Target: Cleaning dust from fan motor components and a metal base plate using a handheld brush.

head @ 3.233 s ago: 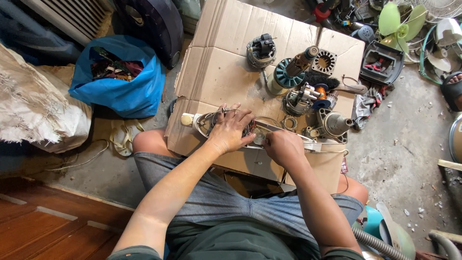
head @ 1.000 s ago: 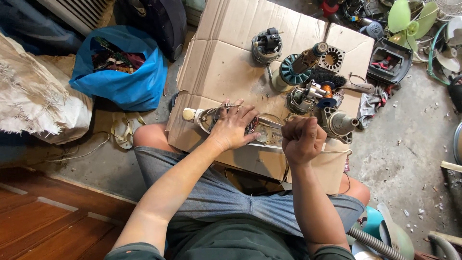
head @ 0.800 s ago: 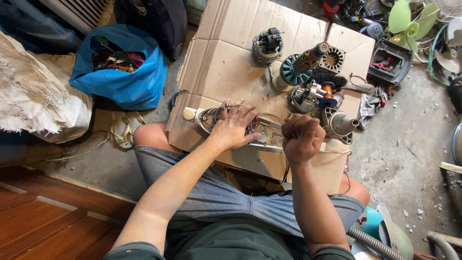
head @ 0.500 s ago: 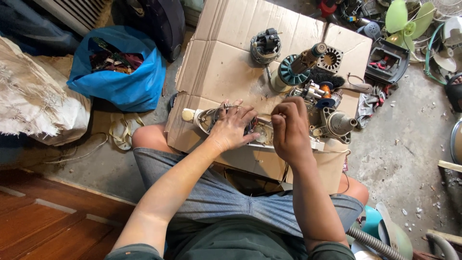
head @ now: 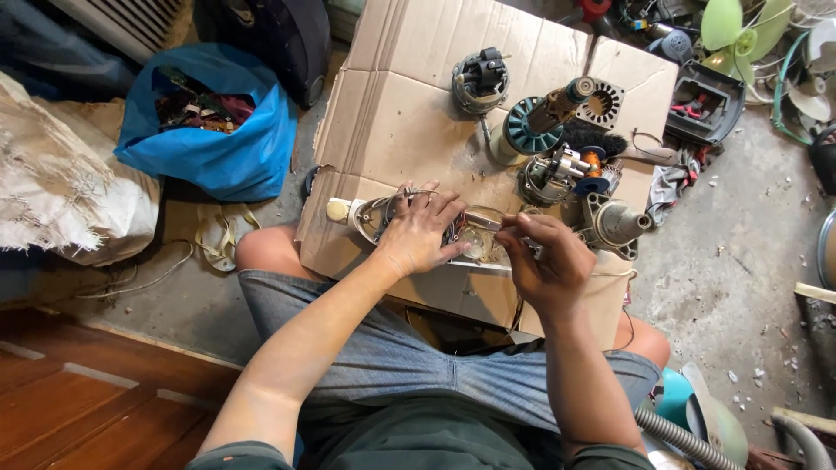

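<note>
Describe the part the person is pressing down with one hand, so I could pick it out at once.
Start at the flattened cardboard on the floor. At its near edge the left hand lies on a pale, opened motor housing with wire loops and a cream knob at its left end. Unlike the parts farther back, it lies flat under the hand.

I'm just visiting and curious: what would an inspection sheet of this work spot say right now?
Surface: flattened cardboard sheet on a concrete floor, resting over the person's knees.
Job's things: opened appliance housing, pale and oval, lying flat on the cardboard.
Clutter: motor parts at the far edge; blue bag of scraps; green fan blade.
Hands: left hand pressed flat on the housing; right hand, fingers closed on a thin tool I cannot identify, at the housing's right end.
Cables: pale cord loose on the floor near the left knee.
Surroundings: white woven sack, wooden boards.
</note>
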